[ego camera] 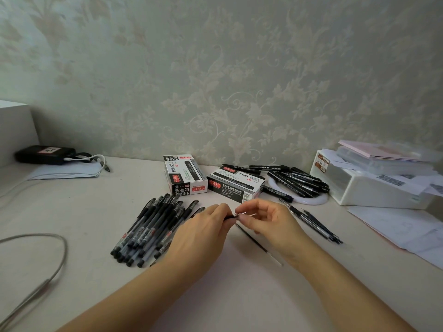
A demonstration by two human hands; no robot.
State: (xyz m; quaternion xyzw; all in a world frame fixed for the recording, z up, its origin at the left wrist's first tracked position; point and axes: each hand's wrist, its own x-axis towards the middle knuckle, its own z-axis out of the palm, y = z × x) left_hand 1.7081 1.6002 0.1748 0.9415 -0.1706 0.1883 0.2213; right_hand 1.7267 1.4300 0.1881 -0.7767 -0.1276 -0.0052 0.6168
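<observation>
The left hand grips the dark end of a pen and the right hand pinches its thin tip, just above the middle of the tabletop. A loose refill lies under the right hand, and a heap of pens touches the left hand. Pen boxes stand close behind, so the free room is between the forearms.
</observation>
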